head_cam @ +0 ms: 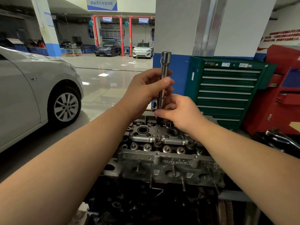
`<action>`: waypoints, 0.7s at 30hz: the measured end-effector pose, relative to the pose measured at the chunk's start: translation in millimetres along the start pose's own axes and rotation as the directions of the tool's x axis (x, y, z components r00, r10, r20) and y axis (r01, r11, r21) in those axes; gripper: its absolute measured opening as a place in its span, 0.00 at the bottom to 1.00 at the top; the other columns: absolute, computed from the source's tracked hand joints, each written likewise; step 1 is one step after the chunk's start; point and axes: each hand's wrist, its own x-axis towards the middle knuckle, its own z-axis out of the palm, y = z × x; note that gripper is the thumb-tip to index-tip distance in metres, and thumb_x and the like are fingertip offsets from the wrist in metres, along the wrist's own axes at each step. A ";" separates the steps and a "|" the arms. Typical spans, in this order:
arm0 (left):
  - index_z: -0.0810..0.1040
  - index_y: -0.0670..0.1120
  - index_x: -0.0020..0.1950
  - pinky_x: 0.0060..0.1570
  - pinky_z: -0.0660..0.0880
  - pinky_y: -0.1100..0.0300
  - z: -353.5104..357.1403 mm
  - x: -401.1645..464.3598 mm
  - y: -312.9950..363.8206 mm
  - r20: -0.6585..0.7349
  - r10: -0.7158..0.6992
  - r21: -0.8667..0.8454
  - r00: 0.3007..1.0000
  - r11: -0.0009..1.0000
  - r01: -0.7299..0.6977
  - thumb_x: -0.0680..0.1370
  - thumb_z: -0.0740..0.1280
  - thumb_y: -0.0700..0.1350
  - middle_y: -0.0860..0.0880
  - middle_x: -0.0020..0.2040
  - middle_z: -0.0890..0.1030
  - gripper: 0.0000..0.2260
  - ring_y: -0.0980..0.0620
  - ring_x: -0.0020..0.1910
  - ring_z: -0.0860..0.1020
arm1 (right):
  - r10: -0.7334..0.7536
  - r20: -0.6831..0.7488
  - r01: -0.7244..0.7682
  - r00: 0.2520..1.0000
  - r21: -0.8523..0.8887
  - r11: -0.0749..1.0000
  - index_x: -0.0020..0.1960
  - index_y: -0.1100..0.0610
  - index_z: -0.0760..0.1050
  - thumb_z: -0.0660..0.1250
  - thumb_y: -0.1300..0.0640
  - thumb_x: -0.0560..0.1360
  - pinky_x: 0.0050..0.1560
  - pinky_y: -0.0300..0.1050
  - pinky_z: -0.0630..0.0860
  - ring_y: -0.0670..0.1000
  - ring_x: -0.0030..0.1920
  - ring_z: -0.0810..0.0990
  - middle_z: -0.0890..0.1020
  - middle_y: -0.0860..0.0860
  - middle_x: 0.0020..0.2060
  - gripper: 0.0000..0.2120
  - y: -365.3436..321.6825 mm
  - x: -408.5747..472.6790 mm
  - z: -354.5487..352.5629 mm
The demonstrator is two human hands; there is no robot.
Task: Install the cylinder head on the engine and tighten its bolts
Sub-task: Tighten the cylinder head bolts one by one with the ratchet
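Note:
The grey aluminium cylinder head sits on top of the dark engine block in the lower middle. A chrome socket extension bar stands upright over the head's far side. My left hand pinches the bar's middle between thumb and fingers. My right hand grips the bar's lower end, just above the head. The bar's tip and whatever it meets on the head are hidden behind my right hand.
A green tool cabinet stands behind the engine on the right, with a red cabinet beyond it. A silver car is parked at the left. A white and blue pillar rises behind my hands.

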 end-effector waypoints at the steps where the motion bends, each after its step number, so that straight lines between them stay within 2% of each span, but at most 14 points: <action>1: 0.83 0.42 0.61 0.50 0.82 0.52 0.3 0.6 0.1 -0.031 0.027 0.059 0.999 0.998 -0.025 0.78 0.75 0.41 0.46 0.47 0.85 0.12 0.47 0.46 0.84 | -0.003 -0.012 0.003 1.000 -0.010 1.000 0.48 0.48 0.81 0.82 0.50 0.70 0.53 0.57 0.82 0.50 0.43 0.86 0.87 0.48 0.41 0.11 -0.5 0.6 0.7; 3: 0.82 0.43 0.59 0.47 0.83 0.53 -0.8 2.3 -0.8 -0.098 0.062 0.143 0.993 0.989 -0.048 0.74 0.79 0.41 0.45 0.42 0.84 0.15 0.48 0.42 0.85 | -0.004 -0.020 0.004 1.000 -0.014 1.000 0.48 0.49 0.81 0.82 0.48 0.69 0.48 0.53 0.82 0.48 0.40 0.86 0.87 0.46 0.39 0.13 1.5 1.2 1.2; 5: 0.80 0.44 0.61 0.44 0.83 0.57 -2.1 3.5 -1.0 -0.138 0.047 0.135 0.989 0.990 -0.028 0.74 0.80 0.40 0.44 0.42 0.87 0.17 0.45 0.43 0.88 | -0.018 0.017 0.017 1.000 0.035 0.999 0.51 0.49 0.81 0.80 0.49 0.73 0.46 0.50 0.80 0.43 0.40 0.85 0.87 0.43 0.38 0.11 3.7 0.5 0.8; 6: 0.80 0.43 0.63 0.44 0.83 0.59 -2.2 3.4 -0.3 -0.140 0.032 0.114 0.990 0.993 -0.016 0.75 0.79 0.39 0.43 0.44 0.88 0.17 0.44 0.44 0.88 | -0.034 0.047 0.029 0.998 0.087 0.996 0.53 0.50 0.81 0.77 0.52 0.76 0.48 0.49 0.81 0.42 0.43 0.86 0.87 0.42 0.39 0.09 4.3 -0.2 1.0; 8: 0.79 0.38 0.66 0.45 0.83 0.57 -2.3 3.0 -0.1 -0.111 0.016 0.068 0.994 0.998 -0.009 0.78 0.75 0.37 0.41 0.47 0.88 0.17 0.41 0.47 0.88 | -0.045 0.095 0.027 0.994 0.183 0.983 0.56 0.52 0.81 0.72 0.62 0.79 0.60 0.51 0.81 0.45 0.54 0.86 0.88 0.46 0.49 0.08 5.2 -0.5 1.9; 9: 0.78 0.36 0.67 0.47 0.83 0.55 -2.2 2.5 -1.0 -0.089 0.017 0.051 0.996 0.999 -0.012 0.80 0.73 0.36 0.40 0.47 0.88 0.16 0.41 0.48 0.88 | -0.044 0.105 0.022 0.993 0.197 0.980 0.56 0.53 0.81 0.70 0.66 0.80 0.61 0.51 0.81 0.48 0.56 0.86 0.88 0.49 0.52 0.10 5.7 -0.4 1.8; 10: 0.77 0.35 0.68 0.48 0.84 0.54 -1.8 2.1 -1.6 -0.064 0.022 0.039 0.998 0.999 -0.019 0.81 0.71 0.36 0.40 0.48 0.88 0.16 0.40 0.49 0.88 | -0.040 0.111 0.018 0.993 0.198 0.980 0.56 0.53 0.81 0.69 0.67 0.80 0.59 0.50 0.82 0.50 0.56 0.86 0.88 0.51 0.52 0.11 6.0 -0.2 1.2; 14: 0.75 0.40 0.70 0.50 0.83 0.51 0.9 -0.3 0.6 -0.023 0.057 0.059 0.998 0.997 -0.055 0.83 0.69 0.37 0.40 0.55 0.85 0.16 0.41 0.50 0.86 | 0.006 0.074 -0.018 0.997 0.162 0.987 0.55 0.56 0.81 0.75 0.63 0.77 0.43 0.49 0.83 0.52 0.48 0.88 0.89 0.53 0.45 0.08 6.6 2.4 1.7; 15: 0.76 0.42 0.68 0.50 0.83 0.51 1.2 0.1 1.1 -0.044 0.076 0.097 0.996 0.993 -0.071 0.82 0.71 0.39 0.39 0.56 0.84 0.15 0.43 0.49 0.86 | 0.013 0.049 -0.019 0.999 0.143 0.990 0.54 0.55 0.81 0.77 0.61 0.75 0.40 0.48 0.82 0.50 0.43 0.88 0.88 0.52 0.43 0.09 5.9 3.4 3.4; 17: 0.80 0.45 0.61 0.49 0.83 0.52 0.2 1.2 1.2 -0.099 0.115 0.190 0.988 0.977 -0.095 0.78 0.76 0.41 0.41 0.51 0.81 0.12 0.48 0.46 0.83 | 0.010 0.001 -0.010 1.000 0.091 0.996 0.50 0.53 0.81 0.80 0.57 0.72 0.35 0.44 0.81 0.48 0.37 0.86 0.88 0.51 0.41 0.10 4.0 4.7 8.2; 19: 0.82 0.44 0.56 0.47 0.84 0.54 -2.7 2.5 0.2 -0.124 0.125 0.223 0.984 0.970 -0.095 0.76 0.78 0.41 0.44 0.46 0.81 0.11 0.51 0.43 0.83 | 0.005 -0.016 -0.003 1.000 0.093 0.996 0.49 0.53 0.81 0.81 0.55 0.71 0.36 0.46 0.82 0.50 0.39 0.87 0.88 0.52 0.41 0.11 3.5 5.2 11.4; 21: 0.83 0.43 0.54 0.46 0.84 0.55 -4.1 3.4 -0.7 -0.131 0.127 0.238 0.983 0.967 -0.094 0.76 0.79 0.42 0.47 0.43 0.84 0.10 0.51 0.43 0.85 | -0.007 -0.012 0.009 1.000 0.138 0.990 0.50 0.54 0.82 0.81 0.54 0.72 0.43 0.52 0.85 0.52 0.43 0.88 0.88 0.52 0.42 0.10 5.3 4.6 9.9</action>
